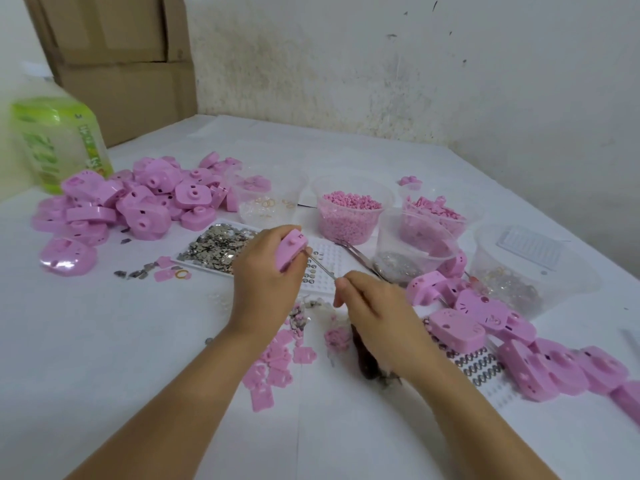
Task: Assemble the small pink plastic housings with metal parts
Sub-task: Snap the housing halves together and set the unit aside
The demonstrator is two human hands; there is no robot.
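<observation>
One pink housing (292,249) in hand, tweezers (322,268) at its edge.
Our left hand (266,282) grips the housing above the bench (104,341); our right hand (377,306) pinches the tweezers. A slip, we judge, could flick a tiny metal part into the clutter. We count two heaps of housings (138,202), one tray of metal parts (214,244), five clear tubs (349,209).

Left hand (265,271) grips pink housing (290,249); right hand (375,308) pinches tweezers (320,266).

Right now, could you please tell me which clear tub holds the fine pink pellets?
The middle tub of the back row, heaped with fine pellets; the left tub holds pale rings, the right tub larger pink pieces.
</observation>
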